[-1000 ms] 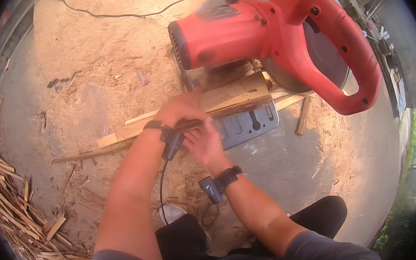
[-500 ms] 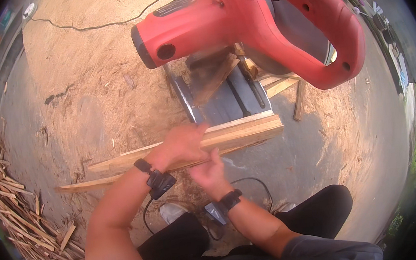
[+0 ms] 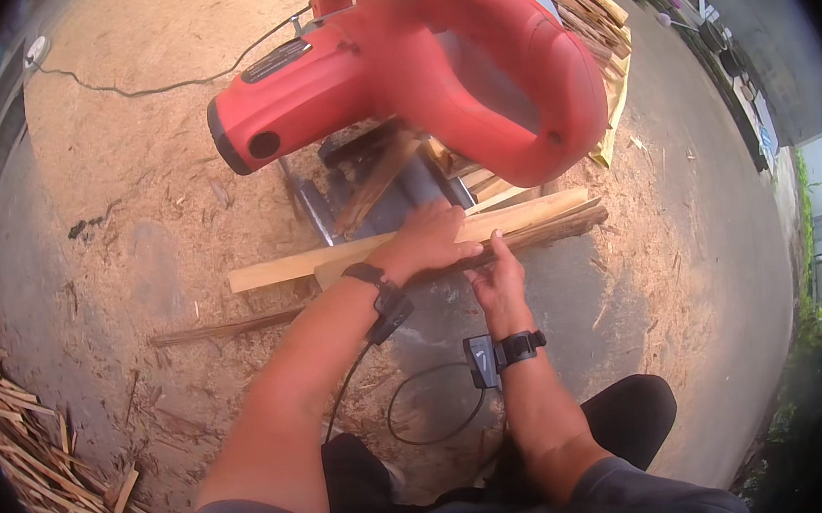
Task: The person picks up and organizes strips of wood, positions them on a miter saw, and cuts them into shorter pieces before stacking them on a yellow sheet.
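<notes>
Several long wooden strips (image 3: 545, 210) lie side by side across the near end of a dark metal saw base (image 3: 411, 189). The nearest one has a rough brown bark edge. Over the strips, my left hand (image 3: 422, 244) is wrapped from above, with its thumb toward the near side. Just to its right, my right hand (image 3: 500, 285) grips the near edge of the bundle from below, thumb on top. A red cut-off saw (image 3: 383, 66) with a loop handle stands over the base, beyond my hands. Its housing hides part of the blade.
A short wood piece (image 3: 379, 185) lies slanted on the base. Behind the saw at right is a stack of cut strips (image 3: 584, 2). A heap of thin offcuts (image 3: 39, 451) lies at left. Sawdust (image 3: 163, 152) covers the floor, and a black cord (image 3: 148, 92) runs across it.
Both hands have moved right and slightly away from me with the wooden strips, which now reach farther right. The saw appears farther left in view, and the stack behind it has come into sight.
</notes>
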The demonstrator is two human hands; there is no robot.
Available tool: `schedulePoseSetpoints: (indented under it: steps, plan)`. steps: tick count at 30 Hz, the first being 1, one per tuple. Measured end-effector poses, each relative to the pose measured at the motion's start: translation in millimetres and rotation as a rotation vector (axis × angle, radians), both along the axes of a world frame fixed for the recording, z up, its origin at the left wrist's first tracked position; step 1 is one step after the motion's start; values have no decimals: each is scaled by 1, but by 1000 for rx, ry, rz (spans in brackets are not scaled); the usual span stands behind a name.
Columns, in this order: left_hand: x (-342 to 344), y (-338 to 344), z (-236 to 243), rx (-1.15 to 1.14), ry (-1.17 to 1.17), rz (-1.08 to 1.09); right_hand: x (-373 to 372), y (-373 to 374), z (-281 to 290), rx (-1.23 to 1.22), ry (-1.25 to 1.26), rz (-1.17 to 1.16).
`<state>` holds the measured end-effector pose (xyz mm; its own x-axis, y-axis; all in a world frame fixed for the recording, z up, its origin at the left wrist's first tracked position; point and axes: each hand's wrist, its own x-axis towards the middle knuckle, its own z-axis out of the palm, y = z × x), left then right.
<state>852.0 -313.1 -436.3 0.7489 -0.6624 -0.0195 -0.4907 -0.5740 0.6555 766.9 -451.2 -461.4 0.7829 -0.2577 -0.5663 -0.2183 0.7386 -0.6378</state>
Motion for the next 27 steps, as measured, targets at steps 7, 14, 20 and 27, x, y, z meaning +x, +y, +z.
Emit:
schedulePoseSetpoints:
  steps: [7, 14, 20, 27]
  plan:
    - [33, 79, -21, 289, -427, 437, 9, 15, 31, -58, 84, 39]
    - [47, 88, -23, 215, 106, 584, 14, 28, 49, -235, 164, 101]
    - [47, 83, -19, 249, 92, 533, 16, 29, 56, -199, 150, 128]
    - [68, 72, -44, 401, 1, 430, 16, 23, 41, -240, 157, 155]
